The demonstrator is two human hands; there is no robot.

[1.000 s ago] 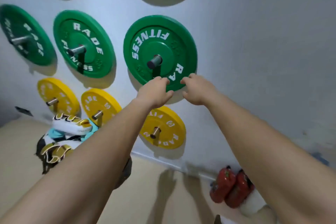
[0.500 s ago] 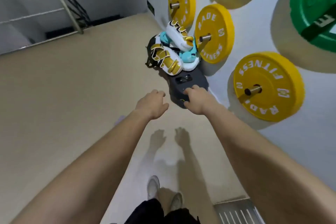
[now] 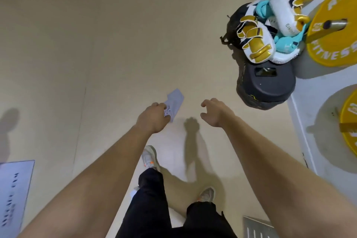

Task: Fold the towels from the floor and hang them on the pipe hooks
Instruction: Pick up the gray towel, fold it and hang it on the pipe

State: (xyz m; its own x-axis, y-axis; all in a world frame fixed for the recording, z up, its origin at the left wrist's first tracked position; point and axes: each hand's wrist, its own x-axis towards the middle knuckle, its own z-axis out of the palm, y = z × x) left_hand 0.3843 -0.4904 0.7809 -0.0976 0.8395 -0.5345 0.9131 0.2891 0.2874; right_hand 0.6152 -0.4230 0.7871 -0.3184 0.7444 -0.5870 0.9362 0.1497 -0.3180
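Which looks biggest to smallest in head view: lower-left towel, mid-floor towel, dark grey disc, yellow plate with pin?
1. yellow plate with pin, though cropped.
2. dark grey disc and lower-left towel: look alike, towel cropped, so unranked.
3. mid-floor towel, partly behind the left hand.

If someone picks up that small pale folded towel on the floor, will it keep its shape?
Probably not: the pale folded towel lies thin and flat on the beige floor, so it would likely droop or unfold. It looks light. Being flat, it should slide, not roll, if pushed.
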